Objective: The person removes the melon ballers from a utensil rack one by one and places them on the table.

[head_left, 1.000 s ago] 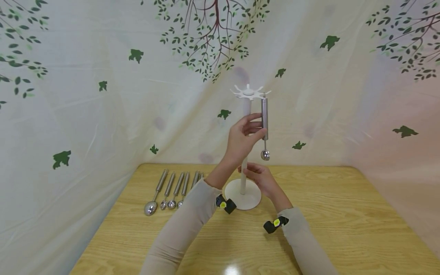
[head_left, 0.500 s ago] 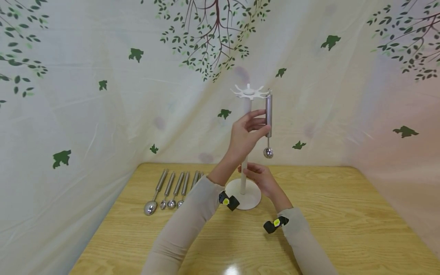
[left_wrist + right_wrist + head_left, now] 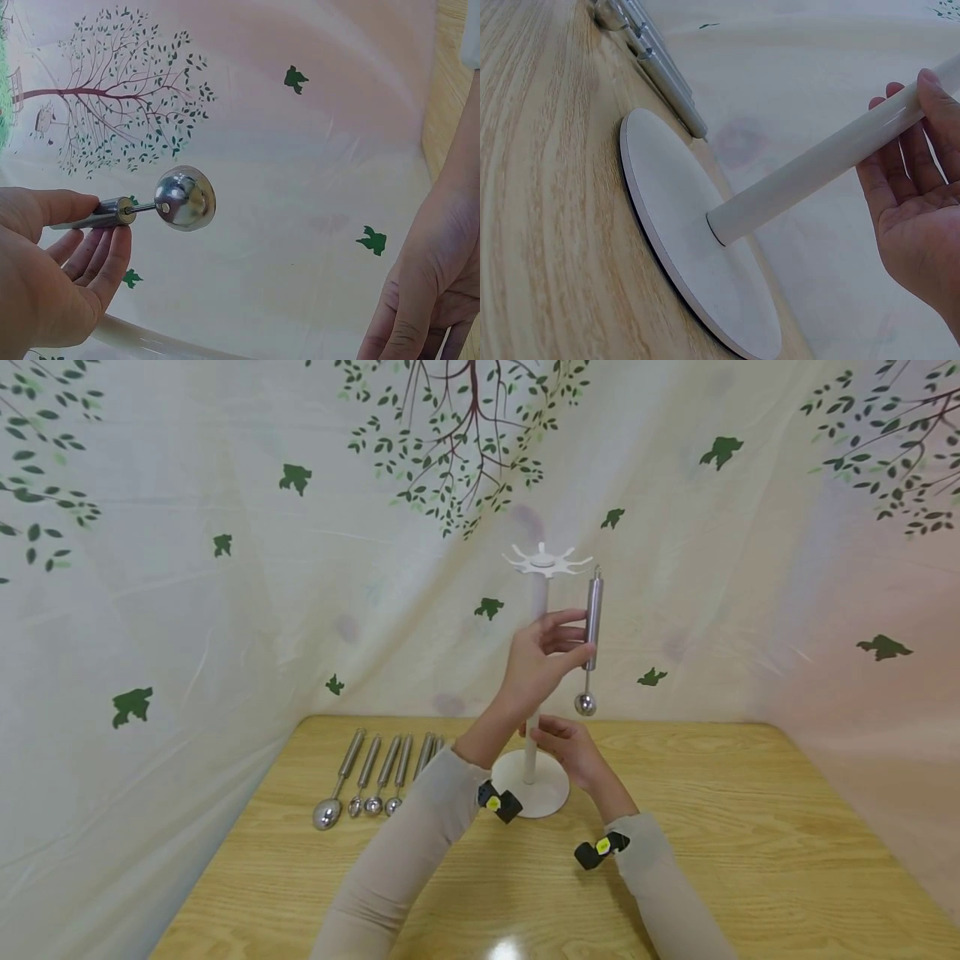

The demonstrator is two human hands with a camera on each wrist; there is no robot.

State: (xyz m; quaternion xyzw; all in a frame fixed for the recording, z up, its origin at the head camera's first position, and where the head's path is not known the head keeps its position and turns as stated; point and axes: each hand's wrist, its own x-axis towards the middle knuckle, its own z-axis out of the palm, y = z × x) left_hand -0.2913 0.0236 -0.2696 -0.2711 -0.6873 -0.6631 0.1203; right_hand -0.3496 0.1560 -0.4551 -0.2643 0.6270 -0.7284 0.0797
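Note:
In the head view my left hand (image 3: 536, 664) pinches the steel handle of a melon baller (image 3: 594, 614) between thumb and fingers. It is nearly upright, its hanging loop up and its round bowl down. The loop is just right of the hooked top (image 3: 542, 560) of a white stand, apart from its arms. The left wrist view shows the shiny bowl (image 3: 184, 199) beyond the fingertips. Below, my right hand (image 3: 576, 752) holds the stand's pole (image 3: 802, 172), thumb on one side and fingers on the other. The round base (image 3: 667, 195) rests on the table.
Several steel tools with round or oval bowls lie in a row at the table's left, the largest a spoon-like scoop (image 3: 327, 814); my left sleeve partly covers the row. The wooden table (image 3: 750, 843) ends at a printed fabric backdrop (image 3: 420, 635).
My left hand has moved the melon baller right, first up and then down, so its loop has gone from the hook's tip to beside the stand's top. The right hand has stayed on the pole.

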